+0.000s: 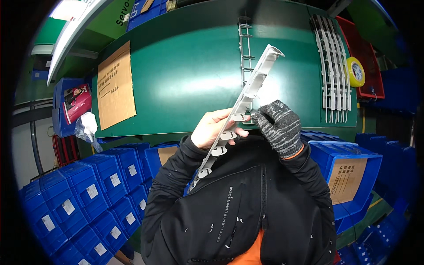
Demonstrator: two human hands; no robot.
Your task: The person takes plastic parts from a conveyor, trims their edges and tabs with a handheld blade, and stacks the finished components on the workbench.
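My bare left hand (210,128) is closed around a long pale grey strip (260,75) with rounded tabs along one side. The strip slants from my chest up over the green table, its far end raised to the right. My right hand (281,128), in a dark grey striped knit glove, is closed beside the strip's middle. Its fingertips pinch close to one rounded tab; whatever is between them is too small to make out. Behind the held strip, a similar narrow ladder-like strip (241,42) lies lengthwise on the table.
Several like strips (331,66) lie side by side at the table's right, beside a yellow tape roll (355,72) and a red bin (364,53). Flat cardboard (115,88) lies left on the green table (176,79). Blue bins (73,190) are stacked lower left; another (375,168) stands right.
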